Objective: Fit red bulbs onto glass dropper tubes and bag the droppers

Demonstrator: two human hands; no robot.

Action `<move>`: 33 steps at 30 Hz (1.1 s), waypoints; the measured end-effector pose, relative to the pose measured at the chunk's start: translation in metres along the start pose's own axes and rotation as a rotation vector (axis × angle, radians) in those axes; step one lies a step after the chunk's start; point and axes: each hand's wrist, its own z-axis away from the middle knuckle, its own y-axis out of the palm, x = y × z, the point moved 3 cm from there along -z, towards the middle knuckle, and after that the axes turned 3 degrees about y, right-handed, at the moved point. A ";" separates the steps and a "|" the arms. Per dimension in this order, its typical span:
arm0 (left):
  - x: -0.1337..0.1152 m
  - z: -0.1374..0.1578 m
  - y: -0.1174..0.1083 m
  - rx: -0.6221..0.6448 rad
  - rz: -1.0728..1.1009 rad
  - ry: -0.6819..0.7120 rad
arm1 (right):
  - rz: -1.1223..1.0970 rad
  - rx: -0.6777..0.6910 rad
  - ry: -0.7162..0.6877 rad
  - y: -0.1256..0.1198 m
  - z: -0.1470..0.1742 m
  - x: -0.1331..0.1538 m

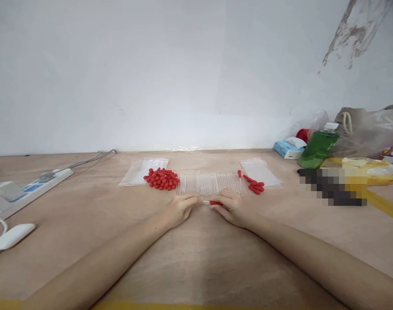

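Between my two hands a clear dropper tube (205, 202) lies level, just above the table or on it; I cannot tell which. My left hand (180, 209) pinches its left end. In the fingers of my right hand (231, 207) is a red rubber bulb (216, 203), at the tube's right end. Behind the hands stretches a row of clear tubes (209, 183). A heap of red bulbs (161, 178) sits left of the row, and several loose red bulbs (256, 185) lie to its right. One tube at the row's right end carries a red bulb (239, 173).
Clear plastic bags (135, 173) lie behind the heap, with more bags (263, 172) on the right. A power strip (35, 189) and a white plug-like device (14, 237) are at left. At right stand a green bottle (319, 146) and a tissue pack (288, 148).
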 end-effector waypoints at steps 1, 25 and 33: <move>-0.001 -0.001 0.000 0.003 0.000 -0.006 | 0.006 0.001 -0.004 0.000 -0.001 0.000; -0.009 -0.017 -0.007 -0.136 -0.092 -0.196 | -0.537 -0.296 0.707 -0.029 -0.028 -0.048; 0.005 -0.015 -0.014 -0.146 -0.303 -0.270 | 0.276 0.073 0.998 -0.061 -0.037 -0.119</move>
